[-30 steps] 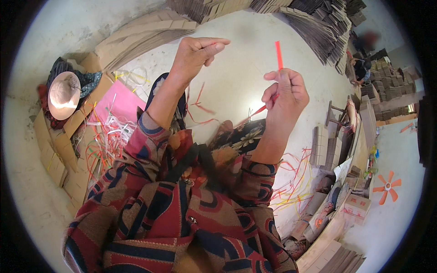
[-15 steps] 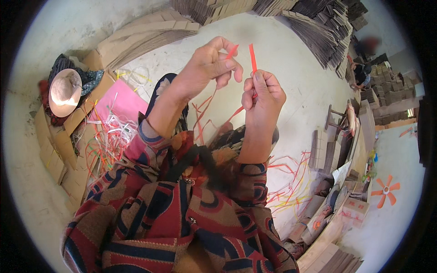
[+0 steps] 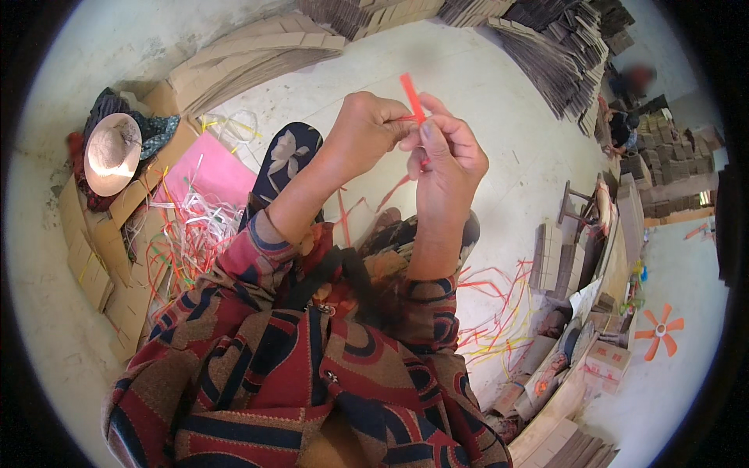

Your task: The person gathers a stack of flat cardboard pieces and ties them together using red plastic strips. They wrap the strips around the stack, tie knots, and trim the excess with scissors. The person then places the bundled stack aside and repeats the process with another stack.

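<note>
Our left hand (image 3: pixel 365 131) comes in to our right hand (image 3: pixel 450 154), both pinching red strap (image 3: pixel 412 95), likely light, springy and slick, best gripped near its ends

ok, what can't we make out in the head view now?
All head view:
Red strip: middle hidden by the right hand.
Left hand: fingertips mostly hidden by its own back and the right hand; grip unclear.
Far person, upper right: too small to tell what they're doing.
Top cardboard stack: cut off by upper edge.
</note>
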Demonstrator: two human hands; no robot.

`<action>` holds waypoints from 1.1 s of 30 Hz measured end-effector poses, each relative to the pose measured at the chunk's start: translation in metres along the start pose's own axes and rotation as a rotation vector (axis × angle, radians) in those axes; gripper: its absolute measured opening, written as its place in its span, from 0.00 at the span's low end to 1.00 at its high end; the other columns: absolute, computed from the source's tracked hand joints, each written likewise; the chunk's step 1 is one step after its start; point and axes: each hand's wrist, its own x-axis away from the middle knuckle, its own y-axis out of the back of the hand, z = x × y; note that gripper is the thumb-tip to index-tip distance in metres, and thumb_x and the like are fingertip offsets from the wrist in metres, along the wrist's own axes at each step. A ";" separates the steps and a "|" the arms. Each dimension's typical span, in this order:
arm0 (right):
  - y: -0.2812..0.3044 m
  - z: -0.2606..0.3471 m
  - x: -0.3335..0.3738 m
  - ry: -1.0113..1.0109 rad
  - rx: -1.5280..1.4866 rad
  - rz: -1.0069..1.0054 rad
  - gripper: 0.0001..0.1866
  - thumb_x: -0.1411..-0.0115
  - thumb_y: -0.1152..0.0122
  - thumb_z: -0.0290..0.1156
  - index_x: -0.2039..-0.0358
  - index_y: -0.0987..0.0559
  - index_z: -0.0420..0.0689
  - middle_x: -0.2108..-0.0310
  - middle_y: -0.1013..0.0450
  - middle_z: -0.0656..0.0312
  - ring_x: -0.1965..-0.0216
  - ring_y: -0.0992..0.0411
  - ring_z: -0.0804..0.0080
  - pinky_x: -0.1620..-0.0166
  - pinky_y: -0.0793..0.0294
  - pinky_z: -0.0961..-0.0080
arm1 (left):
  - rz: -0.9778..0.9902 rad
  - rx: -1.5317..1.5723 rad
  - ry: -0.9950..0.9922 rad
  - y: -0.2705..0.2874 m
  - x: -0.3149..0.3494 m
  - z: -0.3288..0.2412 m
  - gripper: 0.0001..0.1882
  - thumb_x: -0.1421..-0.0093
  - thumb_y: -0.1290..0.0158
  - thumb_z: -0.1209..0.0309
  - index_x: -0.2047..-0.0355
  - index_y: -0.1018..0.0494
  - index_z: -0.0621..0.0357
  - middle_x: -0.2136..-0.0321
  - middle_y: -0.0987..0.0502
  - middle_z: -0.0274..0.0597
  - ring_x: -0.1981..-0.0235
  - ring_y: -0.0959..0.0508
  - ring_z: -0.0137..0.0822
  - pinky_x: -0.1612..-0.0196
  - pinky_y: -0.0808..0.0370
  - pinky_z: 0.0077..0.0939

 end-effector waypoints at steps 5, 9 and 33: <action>0.008 0.000 -0.001 0.019 -0.042 0.081 0.05 0.44 0.48 0.20 0.69 0.26 0.31 0.71 0.25 0.51 0.72 0.25 0.71 0.75 0.25 0.82 | 0.107 -0.218 -0.127 0.001 -0.001 -0.004 0.05 0.50 0.48 0.79 0.72 0.25 0.66 0.86 0.30 0.42 0.83 0.36 0.28 0.79 0.36 0.21; 0.010 -0.003 -0.002 0.001 -0.073 0.084 0.05 0.44 0.49 0.19 0.69 0.26 0.30 0.73 0.26 0.50 0.73 0.25 0.68 0.70 0.22 0.77 | 0.134 -0.238 -0.209 0.000 0.001 0.000 0.05 0.52 0.50 0.78 0.75 0.26 0.66 0.83 0.30 0.55 0.84 0.35 0.47 0.77 0.33 0.29; 0.019 -0.008 0.003 -0.137 -0.030 0.055 0.04 0.45 0.45 0.22 0.71 0.26 0.34 0.75 0.25 0.56 0.87 0.37 0.84 0.87 0.47 0.90 | 0.037 0.657 0.222 0.013 0.007 -0.009 0.08 0.47 0.44 0.76 0.67 0.24 0.67 0.82 0.25 0.41 0.88 0.31 0.20 0.88 0.40 0.09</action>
